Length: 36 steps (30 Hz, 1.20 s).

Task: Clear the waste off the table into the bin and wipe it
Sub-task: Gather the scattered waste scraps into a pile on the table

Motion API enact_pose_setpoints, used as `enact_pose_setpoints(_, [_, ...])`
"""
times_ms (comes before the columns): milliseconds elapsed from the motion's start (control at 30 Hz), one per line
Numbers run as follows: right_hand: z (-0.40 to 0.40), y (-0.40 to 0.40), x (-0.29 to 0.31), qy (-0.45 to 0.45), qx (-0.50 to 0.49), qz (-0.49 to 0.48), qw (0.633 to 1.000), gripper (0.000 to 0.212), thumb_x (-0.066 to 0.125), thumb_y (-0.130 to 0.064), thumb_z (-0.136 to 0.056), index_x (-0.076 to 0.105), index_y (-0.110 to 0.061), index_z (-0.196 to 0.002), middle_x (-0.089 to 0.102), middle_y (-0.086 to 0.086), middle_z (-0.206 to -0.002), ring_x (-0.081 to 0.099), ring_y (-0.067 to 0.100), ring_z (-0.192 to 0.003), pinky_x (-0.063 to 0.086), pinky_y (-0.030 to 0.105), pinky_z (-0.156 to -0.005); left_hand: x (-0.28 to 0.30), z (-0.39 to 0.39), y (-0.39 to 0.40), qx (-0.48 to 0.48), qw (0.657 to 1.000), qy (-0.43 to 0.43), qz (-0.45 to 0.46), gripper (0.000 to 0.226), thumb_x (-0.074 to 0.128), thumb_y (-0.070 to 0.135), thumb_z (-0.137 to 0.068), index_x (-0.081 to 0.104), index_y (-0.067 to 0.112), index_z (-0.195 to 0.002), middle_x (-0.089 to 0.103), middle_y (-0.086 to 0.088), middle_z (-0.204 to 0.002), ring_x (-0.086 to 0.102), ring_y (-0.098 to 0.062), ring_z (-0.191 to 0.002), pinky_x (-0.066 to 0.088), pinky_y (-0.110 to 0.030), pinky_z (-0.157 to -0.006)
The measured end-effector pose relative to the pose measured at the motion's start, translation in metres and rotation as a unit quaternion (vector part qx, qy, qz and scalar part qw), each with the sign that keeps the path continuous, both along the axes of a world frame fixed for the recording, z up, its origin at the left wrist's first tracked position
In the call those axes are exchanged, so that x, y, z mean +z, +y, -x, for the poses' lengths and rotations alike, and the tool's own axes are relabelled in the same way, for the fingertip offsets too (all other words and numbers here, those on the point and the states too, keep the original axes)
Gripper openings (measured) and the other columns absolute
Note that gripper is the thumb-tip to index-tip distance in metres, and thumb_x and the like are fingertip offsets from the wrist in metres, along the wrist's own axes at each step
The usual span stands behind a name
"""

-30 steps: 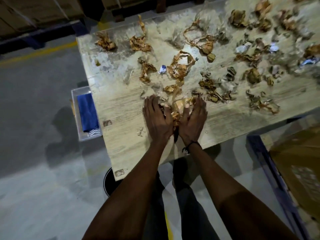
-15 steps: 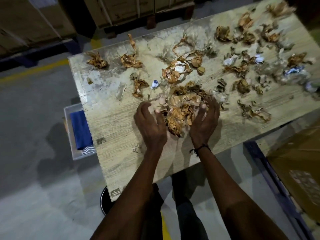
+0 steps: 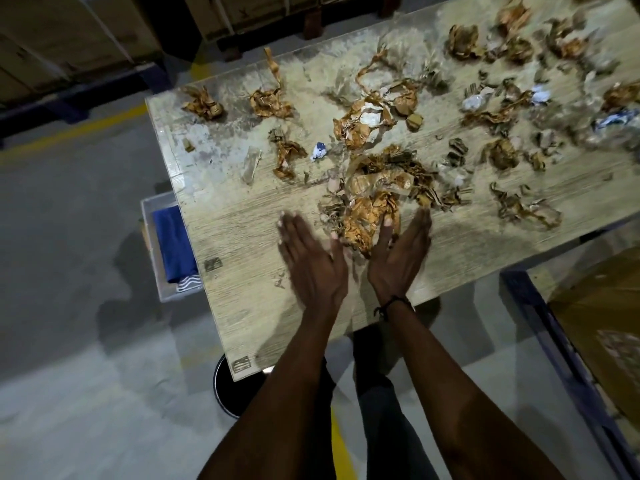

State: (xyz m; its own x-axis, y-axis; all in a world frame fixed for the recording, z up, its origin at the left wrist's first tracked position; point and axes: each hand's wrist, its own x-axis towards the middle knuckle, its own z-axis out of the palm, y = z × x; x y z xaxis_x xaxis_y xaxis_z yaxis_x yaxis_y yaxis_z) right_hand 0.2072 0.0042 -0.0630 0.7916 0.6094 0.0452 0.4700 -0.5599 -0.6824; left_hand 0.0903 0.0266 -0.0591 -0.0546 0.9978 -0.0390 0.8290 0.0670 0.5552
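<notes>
At far left we see a clear tray (image 3: 149, 216) on the floor just beside the surface (image 3: 249, 306), with a folded blue cloth (image 3: 173, 247) lying in it. Below the surface's near corner, the dark round rim of a bin (image 3: 225, 389) shows on the floor, partly hidden by the surface and by our left forearm. On the surface's left part we note separate crumpled brown scraps (image 3: 202, 103), well apart from the hands, and a small blue-and-white wrapper (image 3: 319, 150). Our left hand (image 3: 311, 258) lies flat with fingers straight and spread wide, holding nothing, its thumb side just beside the gathered waste pile (image 3: 372, 206). This pile of crumpled brown paper and clear film sits near the middle of the surface, between the two hands. Our right hand (image 3: 401, 251), a dark band (image 3: 393, 304) at its wrist, is likewise spread with straight fingers, holding nothing, its index finger (image 3: 386, 232) touching the pile's near edge. Further right, we see more loose scraps (image 3: 519, 209) scattered toward the far edge, and a brown cardboard box (image 3: 602, 306) beside the surface at lower right.
</notes>
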Motion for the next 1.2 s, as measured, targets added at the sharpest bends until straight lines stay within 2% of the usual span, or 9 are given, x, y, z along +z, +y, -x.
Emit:
enact_pose_setpoints(167, [-0.012, 0.034, -0.003, -0.001, -0.018, -0.011, 1.000, 0.075, 0.034, -0.056, -0.108, 0.019, -0.009, -0.164, 0.020, 0.012, -0.172, 0.016, 0.024, -0.160, 0.015, 0.044, -0.130, 0.002, -0.046, 0.035, -0.027, 0.995, -0.091, -0.021, 0.078, 0.032, 0.053, -0.109, 0.011, 0.007, -0.167, 0.005, -0.010, -0.177, 0.002, -0.024, -0.164, 0.014, -0.045, -0.132])
enact_pose_setpoints(333, [-0.025, 0.044, 0.006, 0.014, 0.008, -0.078, 0.997, 0.069, 0.037, -0.050, -0.110, 0.022, -0.010, -0.164, 0.022, 0.011, -0.171, 0.018, 0.024, -0.159, 0.016, 0.034, -0.128, 0.008, -0.057, 0.051, -0.059, 0.979, -0.192, -0.036, 0.076, 0.036, 0.049, -0.109, 0.012, 0.006, -0.167, 0.001, -0.010, -0.177, 0.001, -0.022, -0.164, 0.016, -0.048, -0.131])
enact_pose_setpoints(433, [-0.039, 0.032, 0.013, -0.008, -0.001, -0.119, 0.993, 0.061, 0.037, -0.047, -0.111, 0.035, -0.010, -0.159, 0.033, 0.009, -0.167, 0.027, 0.022, -0.156, 0.022, 0.031, -0.127, 0.009, -0.037, 0.058, -0.054, 0.984, -0.155, -0.071, 0.072, 0.035, 0.047, -0.110, 0.016, 0.008, -0.167, 0.005, -0.009, -0.177, 0.003, -0.023, -0.164, 0.012, -0.054, -0.131])
enact_pose_setpoints(600, [-0.073, 0.026, 0.007, -0.015, -0.014, -0.117, 0.993, 0.050, 0.040, -0.041, -0.112, 0.043, -0.015, -0.154, 0.033, 0.009, -0.166, 0.028, 0.026, -0.155, 0.030, 0.048, -0.124, 0.004, 0.008, 0.097, -0.003, 0.992, -0.092, -0.082, 0.071, 0.030, 0.054, -0.108, 0.017, 0.018, -0.168, 0.007, -0.006, -0.177, 0.005, -0.026, -0.163, 0.006, -0.056, -0.131])
enact_pose_setpoints(700, [-0.080, 0.043, 0.004, 0.012, -0.012, -0.080, 0.997, 0.063, 0.033, -0.055, -0.109, 0.044, -0.012, -0.154, 0.029, 0.011, -0.168, 0.022, 0.027, -0.157, 0.025, 0.045, -0.126, 0.003, 0.012, 0.130, 0.005, 0.995, -0.086, -0.050, 0.069, 0.031, 0.056, -0.107, 0.027, 0.021, -0.166, 0.017, -0.006, -0.175, 0.012, -0.028, -0.162, 0.013, -0.057, -0.130])
enact_pose_setpoints(767, [-0.076, 0.056, 0.004, 0.011, 0.017, -0.062, 0.998, 0.066, 0.032, -0.056, -0.108, 0.044, -0.010, -0.154, 0.029, 0.012, -0.167, 0.022, 0.028, -0.157, 0.025, 0.046, -0.126, 0.003, 0.005, 0.138, -0.022, 0.997, -0.076, -0.027, 0.069, 0.026, 0.058, -0.107, 0.031, 0.020, -0.164, 0.028, -0.008, -0.172, 0.020, -0.028, -0.160, 0.020, -0.055, -0.128])
enact_pose_setpoints(967, [-0.062, 0.062, 0.006, -0.001, 0.086, -0.055, 0.995, 0.059, 0.037, -0.046, -0.110, 0.043, -0.008, -0.154, 0.033, 0.012, -0.166, 0.026, 0.028, -0.155, 0.026, 0.047, -0.125, 0.004, -0.035, 0.119, -0.162, 0.980, -0.112, -0.024, 0.053, 0.032, 0.046, -0.115, 0.033, 0.025, -0.163, 0.022, -0.002, -0.174, 0.020, -0.019, -0.159, 0.019, -0.037, -0.126])
enact_pose_setpoints(1067, [-0.067, 0.064, 0.021, -0.004, 0.110, -0.073, 0.991, 0.057, 0.035, -0.046, -0.110, 0.044, -0.011, -0.155, 0.035, 0.008, -0.166, 0.025, 0.025, -0.156, 0.024, 0.042, -0.127, 0.011, -0.038, 0.115, -0.132, 0.976, -0.163, -0.052, 0.051, 0.036, 0.043, -0.114, 0.040, 0.020, -0.159, 0.031, -0.002, -0.170, 0.028, -0.018, -0.156, 0.027, -0.034, -0.125])
enact_pose_setpoints(1200, [-0.075, 0.089, 0.046, -0.006, 0.199, -0.087, 0.976, 0.051, 0.038, -0.043, -0.111, 0.046, -0.015, -0.153, 0.038, 0.005, -0.164, 0.028, 0.023, -0.155, 0.025, 0.040, -0.126, 0.021, -0.019, 0.128, -0.057, 0.979, -0.169, -0.103, 0.048, 0.038, 0.040, -0.112, 0.047, 0.014, -0.152, 0.042, -0.007, -0.160, 0.039, -0.021, -0.149, 0.036, -0.037, -0.121])
